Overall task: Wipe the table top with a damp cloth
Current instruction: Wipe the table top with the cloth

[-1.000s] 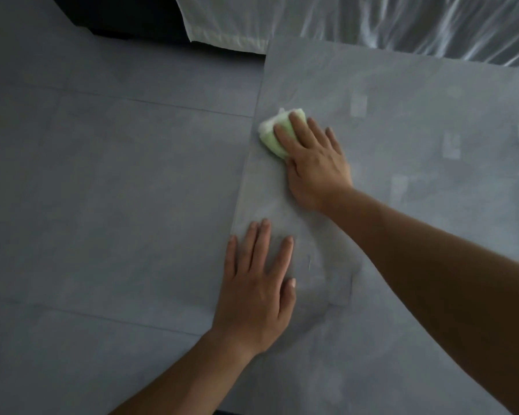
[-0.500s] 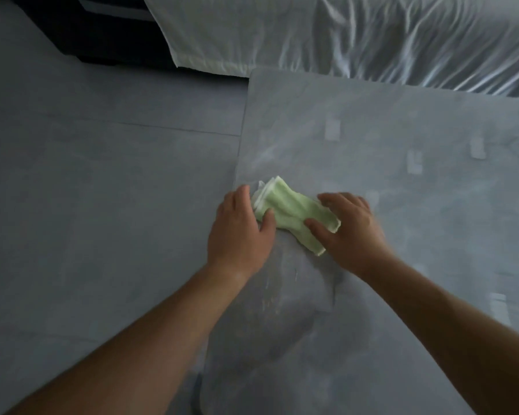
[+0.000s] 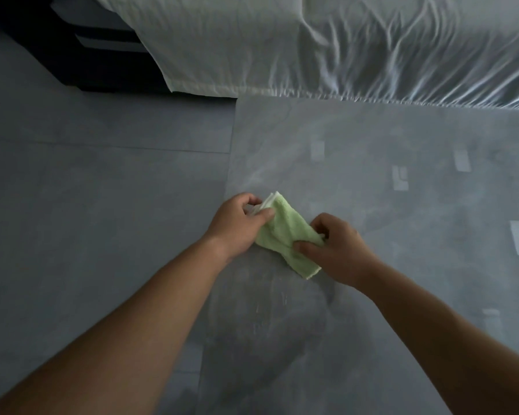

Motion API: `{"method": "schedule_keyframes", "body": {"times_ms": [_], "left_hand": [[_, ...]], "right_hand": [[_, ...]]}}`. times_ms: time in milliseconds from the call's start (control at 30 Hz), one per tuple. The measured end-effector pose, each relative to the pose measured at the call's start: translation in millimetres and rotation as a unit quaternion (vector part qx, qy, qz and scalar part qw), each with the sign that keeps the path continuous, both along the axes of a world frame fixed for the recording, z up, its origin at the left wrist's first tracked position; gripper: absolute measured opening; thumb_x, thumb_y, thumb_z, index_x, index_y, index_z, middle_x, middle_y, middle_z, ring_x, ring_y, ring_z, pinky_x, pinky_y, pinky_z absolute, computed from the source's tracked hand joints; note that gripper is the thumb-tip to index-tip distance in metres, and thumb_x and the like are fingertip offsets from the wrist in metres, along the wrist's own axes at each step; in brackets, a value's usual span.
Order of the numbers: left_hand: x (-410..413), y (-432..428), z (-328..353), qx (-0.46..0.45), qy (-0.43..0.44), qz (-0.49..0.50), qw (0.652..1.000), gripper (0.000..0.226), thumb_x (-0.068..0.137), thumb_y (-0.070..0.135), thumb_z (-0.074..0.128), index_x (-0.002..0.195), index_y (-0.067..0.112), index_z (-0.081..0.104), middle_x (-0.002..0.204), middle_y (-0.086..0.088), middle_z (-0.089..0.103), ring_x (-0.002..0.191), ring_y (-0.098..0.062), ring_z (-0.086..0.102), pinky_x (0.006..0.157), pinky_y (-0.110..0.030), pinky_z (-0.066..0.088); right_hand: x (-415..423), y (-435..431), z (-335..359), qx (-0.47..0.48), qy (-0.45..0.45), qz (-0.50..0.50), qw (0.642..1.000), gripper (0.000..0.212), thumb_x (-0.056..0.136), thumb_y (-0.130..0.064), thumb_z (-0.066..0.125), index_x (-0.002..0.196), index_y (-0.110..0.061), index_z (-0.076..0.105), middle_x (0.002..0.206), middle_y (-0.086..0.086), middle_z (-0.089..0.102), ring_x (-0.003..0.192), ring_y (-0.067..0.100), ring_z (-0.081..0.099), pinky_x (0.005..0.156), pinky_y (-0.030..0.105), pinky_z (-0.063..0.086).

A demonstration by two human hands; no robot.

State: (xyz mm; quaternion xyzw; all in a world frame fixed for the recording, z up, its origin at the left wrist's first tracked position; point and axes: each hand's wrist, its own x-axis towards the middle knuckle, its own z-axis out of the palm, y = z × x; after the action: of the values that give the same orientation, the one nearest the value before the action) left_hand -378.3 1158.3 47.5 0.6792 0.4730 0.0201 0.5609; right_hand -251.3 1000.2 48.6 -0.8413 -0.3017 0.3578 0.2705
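Left hand joined right hand; fingers pinch cloth ends beside table left edge.

Head camera: we look steeply down and forward from above the table top.
Nearness: we are close over its left edge.
Far side: white sheet.

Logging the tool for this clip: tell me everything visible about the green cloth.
The cloth is pale green, terry-like, folded in layers with whitish edges at the far end. It slants over the table top near its left edge. The left hand pinches its far end, the right hand its nearer right side.
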Motion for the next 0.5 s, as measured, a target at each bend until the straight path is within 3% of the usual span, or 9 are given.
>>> {"method": "schedule_keyframes", "body": {"times_ms": [100,200,333,400,467,500], "left_hand": [[4,2,8,-0.074,-0.104,0.039,0.991,0.019,0.089,0.017,0.071,0.105,0.010,0.065,0.102,-0.013,0.070,0.085,-0.016,0.064,0.074,-0.026,0.050],[10,8,16,-0.137,-0.179,0.060,0.972,0.020,0.091,0.009,0.066,0.110,0.010,0.060,0.095,-0.004,0.067,0.078,-0.010,0.063,0.067,-0.021,0.049],[12,15,22,-0.176,-0.193,0.031,0.965,0.020,0.090,0.013,0.067,0.108,0.015,0.058,0.101,-0.003,0.067,0.092,-0.018,0.064,0.081,-0.037,0.050],[14,13,24,-0.176,-0.196,0.029,0.964,0.028,0.083,0.020,0.072,0.106,0.014,0.058,0.100,-0.006,0.067,0.093,-0.019,0.065,0.087,-0.042,0.051],[17,10,28,-0.160,-0.204,0.039,0.965,0.034,0.077,0.033,0.074,0.100,0.014,0.058,0.094,-0.006,0.065,0.088,-0.018,0.063,0.085,-0.039,0.051],[19,8,28,-0.134,-0.201,0.043,0.969,0.038,0.075,0.042,0.074,0.095,0.015,0.057,0.088,-0.006,0.061,0.083,-0.017,0.059,0.081,-0.038,0.049]], "right_hand": [[9,1,3,0.051,0.036,-0.013,0.998,0.027,0.078,-0.027,0.081,0.084,-0.016,0.057,0.082,-0.001,0.063,0.072,0.014,0.055,0.068,0.038,0.049],[25,8,9,0.128,0.096,-0.031,0.987,0.036,0.076,-0.027,0.085,0.084,-0.009,0.055,0.086,-0.010,0.066,0.076,0.010,0.058,0.069,0.036,0.050],[44,17,16,0.152,0.159,-0.036,0.975,0.038,0.074,-0.043,0.084,0.077,-0.017,0.057,0.069,-0.004,0.055,0.064,0.012,0.049,0.057,0.030,0.039],[47,21,18,0.163,0.174,-0.056,0.970,0.033,0.074,-0.042,0.081,0.086,-0.017,0.063,0.074,0.002,0.059,0.065,0.012,0.055,0.058,0.029,0.044],[48,24,17,0.170,0.138,-0.072,0.973,0.027,0.078,-0.033,0.081,0.100,-0.021,0.071,0.088,0.003,0.070,0.075,0.013,0.066,0.067,0.031,0.054],[48,24,15,0.163,0.075,-0.059,0.982,0.024,0.080,-0.031,0.082,0.101,-0.025,0.073,0.090,-0.001,0.072,0.079,0.013,0.067,0.071,0.031,0.054]]}}
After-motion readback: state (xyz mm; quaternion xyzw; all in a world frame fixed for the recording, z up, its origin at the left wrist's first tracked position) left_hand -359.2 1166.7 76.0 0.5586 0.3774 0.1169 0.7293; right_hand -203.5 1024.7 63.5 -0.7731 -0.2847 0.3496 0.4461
